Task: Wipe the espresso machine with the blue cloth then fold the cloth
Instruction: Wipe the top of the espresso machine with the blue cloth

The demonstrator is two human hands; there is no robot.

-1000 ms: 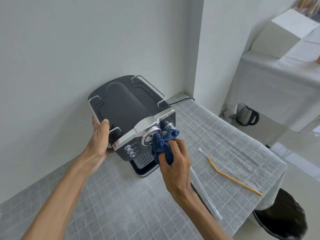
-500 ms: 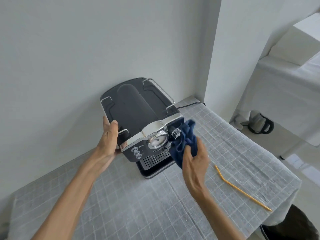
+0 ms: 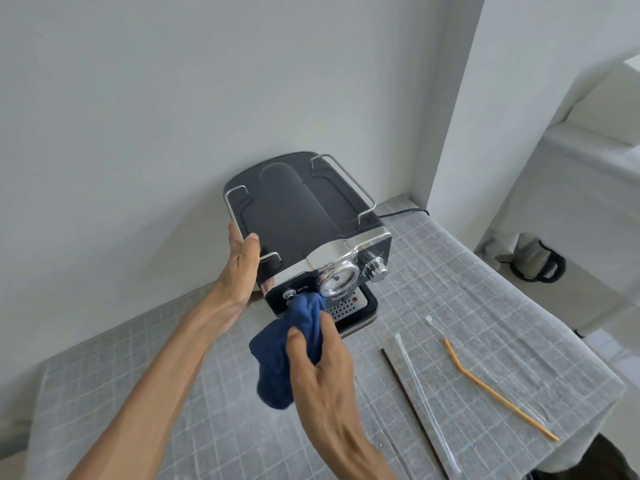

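Standing against the wall at the back of a grid-patterned surface (image 3: 242,427): the black and chrome espresso machine (image 3: 304,233), front panel toward the camera, round gauge (image 3: 337,280) in the middle and chrome knob (image 3: 374,268) to its right. Perforated drip tray (image 3: 346,306) at the base, half hidden behind cloth and fingers, contents impossible to judge. Off the surface at far right, down on the floor, a kettle (image 3: 536,259), blurred, lid and inside not readable. At the bottom right corner, cut off by the frame edge, a dark round shape, possibly a bin. Lying on the surface right of the machine, well apart from it: a bent orange straw (image 3: 498,389), a clear straw (image 3: 424,400) and a thin dark stick (image 3: 410,396), the last two running out toward the lower edge. Left hand (image 3: 242,268) flat against the machine's left side, fingers straight, thumb over the top edge, bracing rather than gripping. Right hand (image 3: 318,372) curled round the bunched blue cloth (image 3: 287,344), thumb pinching it from the near side; upper end of the cloth pressed to the lower left of the front panel, just beside the small buttons under the gauge, lower end hanging loose below the palm.
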